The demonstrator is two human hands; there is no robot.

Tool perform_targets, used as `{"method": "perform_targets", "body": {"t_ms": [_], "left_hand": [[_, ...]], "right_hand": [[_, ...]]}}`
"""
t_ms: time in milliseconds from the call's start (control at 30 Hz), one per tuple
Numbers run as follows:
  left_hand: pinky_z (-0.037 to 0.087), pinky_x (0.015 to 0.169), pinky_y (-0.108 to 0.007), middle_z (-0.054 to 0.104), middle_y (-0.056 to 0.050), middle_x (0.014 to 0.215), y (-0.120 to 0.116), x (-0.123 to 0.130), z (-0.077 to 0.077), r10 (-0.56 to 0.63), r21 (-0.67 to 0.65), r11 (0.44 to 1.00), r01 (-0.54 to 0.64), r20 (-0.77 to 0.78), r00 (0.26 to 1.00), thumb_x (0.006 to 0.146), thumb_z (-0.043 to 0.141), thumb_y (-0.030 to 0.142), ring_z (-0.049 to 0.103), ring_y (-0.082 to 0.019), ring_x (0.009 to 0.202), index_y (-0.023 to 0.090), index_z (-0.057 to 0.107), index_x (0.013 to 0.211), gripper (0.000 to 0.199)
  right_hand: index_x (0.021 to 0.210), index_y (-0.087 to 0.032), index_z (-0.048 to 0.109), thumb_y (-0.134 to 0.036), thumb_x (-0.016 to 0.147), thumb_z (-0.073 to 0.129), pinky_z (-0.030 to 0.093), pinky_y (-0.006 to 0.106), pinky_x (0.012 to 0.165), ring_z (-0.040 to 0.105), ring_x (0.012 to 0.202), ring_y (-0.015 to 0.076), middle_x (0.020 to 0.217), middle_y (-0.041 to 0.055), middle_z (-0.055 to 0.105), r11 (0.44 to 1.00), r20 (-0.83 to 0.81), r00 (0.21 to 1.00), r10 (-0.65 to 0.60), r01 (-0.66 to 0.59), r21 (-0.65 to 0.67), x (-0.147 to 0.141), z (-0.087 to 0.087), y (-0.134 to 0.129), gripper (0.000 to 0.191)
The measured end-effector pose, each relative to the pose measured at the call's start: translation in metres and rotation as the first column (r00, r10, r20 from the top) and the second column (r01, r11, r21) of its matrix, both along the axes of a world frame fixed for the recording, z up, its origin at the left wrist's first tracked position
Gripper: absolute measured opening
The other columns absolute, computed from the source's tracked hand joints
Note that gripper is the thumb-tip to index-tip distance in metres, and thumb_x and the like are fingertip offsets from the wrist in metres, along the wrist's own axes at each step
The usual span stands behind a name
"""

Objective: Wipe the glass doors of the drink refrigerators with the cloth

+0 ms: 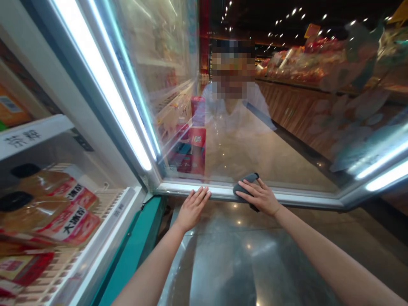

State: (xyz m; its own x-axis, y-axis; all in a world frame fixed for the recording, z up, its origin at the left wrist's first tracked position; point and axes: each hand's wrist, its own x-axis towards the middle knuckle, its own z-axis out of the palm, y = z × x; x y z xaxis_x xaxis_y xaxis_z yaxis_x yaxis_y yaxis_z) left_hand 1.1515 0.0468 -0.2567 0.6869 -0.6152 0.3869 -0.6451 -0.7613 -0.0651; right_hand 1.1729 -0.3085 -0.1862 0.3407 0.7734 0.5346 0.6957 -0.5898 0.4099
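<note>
Our bare forearms reach out ahead of us. Far left, inside the display case, a white shelf strip bears Chinese characters too skewed to read surely; below it, wrapped packs with red-and-white labels sit in a white rack, their contents blurred. Our left hand lies open and empty on the glass door's white frame; our right hand, fingers spread, presses a grey cloth against that frame.

Cloth — dark grey, plain
</note>
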Motion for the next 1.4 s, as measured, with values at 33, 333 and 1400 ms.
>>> {"method": "perform_targets", "body": {"t_ms": [33,333,1400], "left_hand": [[0.02,0.129,-0.043,0.035,-0.007,0.167,0.001,0.0,0.0,0.0,-0.002,1.0,0.0,-0.01,1.0,0.079,0.047,0.0,0.025,-0.021,0.157,0.02,0.026,0.163,0.088],[0.018,0.13,-0.044,0.033,-0.01,0.167,-0.003,-0.001,-0.004,0.019,-0.008,1.0,-0.019,-0.011,1.0,0.082,0.049,0.005,0.022,-0.022,0.158,0.017,0.023,0.163,0.086],[0.028,0.127,-0.051,0.019,-0.02,0.17,0.075,-0.042,-0.004,0.617,-0.253,0.752,-0.608,-0.054,0.785,0.082,0.05,0.005,0.009,-0.03,0.159,0.007,0.004,0.164,0.094]], "right_hand": [[0.134,-0.031,0.064,-0.009,0.096,0.056,0.023,0.043,0.124,0.057,0.135,0.0175,0.143,0.0067,0.065,1.0,-0.009,1.0,-0.026,0.026,0.0,-0.002,-0.002,-0.007,0.044],[0.131,-0.025,0.064,-0.022,0.102,0.055,0.03,0.046,0.123,0.048,0.144,0.0203,0.149,0.0077,0.06,0.99,0.055,0.988,0.143,-0.142,-0.024,0.038,0.014,0.116,0.03],[0.142,-0.036,0.058,-0.027,0.104,0.047,0.03,0.045,0.103,0.052,0.125,0.0258,0.144,0.0079,0.062,0.998,-0.129,0.991,-0.041,0.048,0.051,0.051,0.016,0.283,0.041]]}}
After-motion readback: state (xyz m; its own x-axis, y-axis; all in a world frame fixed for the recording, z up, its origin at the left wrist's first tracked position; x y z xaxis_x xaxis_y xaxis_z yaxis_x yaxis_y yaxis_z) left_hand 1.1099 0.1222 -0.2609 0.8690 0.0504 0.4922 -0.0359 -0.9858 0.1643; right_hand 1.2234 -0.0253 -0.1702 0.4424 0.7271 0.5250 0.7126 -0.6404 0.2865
